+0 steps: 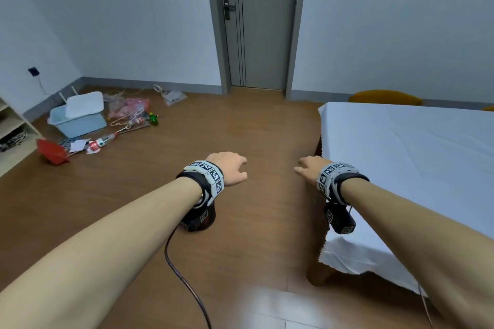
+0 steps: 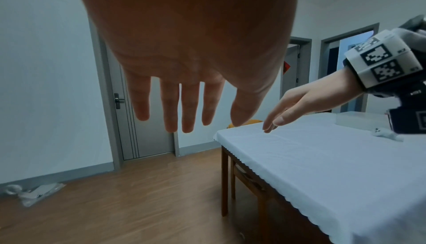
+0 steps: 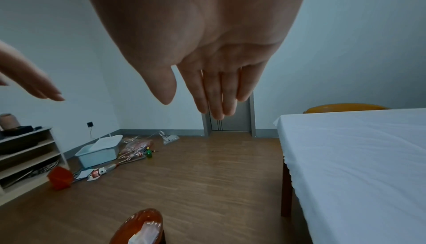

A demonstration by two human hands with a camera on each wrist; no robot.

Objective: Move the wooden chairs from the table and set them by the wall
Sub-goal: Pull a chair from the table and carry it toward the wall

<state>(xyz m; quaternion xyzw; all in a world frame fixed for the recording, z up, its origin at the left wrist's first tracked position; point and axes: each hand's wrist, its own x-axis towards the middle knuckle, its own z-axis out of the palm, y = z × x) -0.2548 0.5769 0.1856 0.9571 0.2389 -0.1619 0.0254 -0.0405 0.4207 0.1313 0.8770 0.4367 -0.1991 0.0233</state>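
Observation:
The curved yellow-orange top of a chair back (image 1: 385, 96) shows behind the far edge of the table (image 1: 401, 157), which is covered by a white cloth. A sliver of a second chair back (image 1: 489, 108) shows at the right edge. Wooden rails (image 2: 246, 177) sit under the table's near end; I cannot tell if they belong to a chair. My left hand (image 1: 232, 168) hovers over the floor with straight fingers, holding nothing. My right hand (image 1: 310, 168) is stretched out beside the table's corner, also holding nothing. A glossy brown rounded thing (image 3: 140, 228) lies below my hands; I cannot tell what it is.
A grey door (image 1: 259, 21) stands shut straight ahead in the far wall. Floor clutter lies at the left: a pale blue bin (image 1: 77, 120), a red object (image 1: 52, 151), plastic bags (image 1: 128, 108). A shelf unit (image 1: 10, 136) lines the left wall. Bare wooden floor (image 1: 240, 128) runs toward the door.

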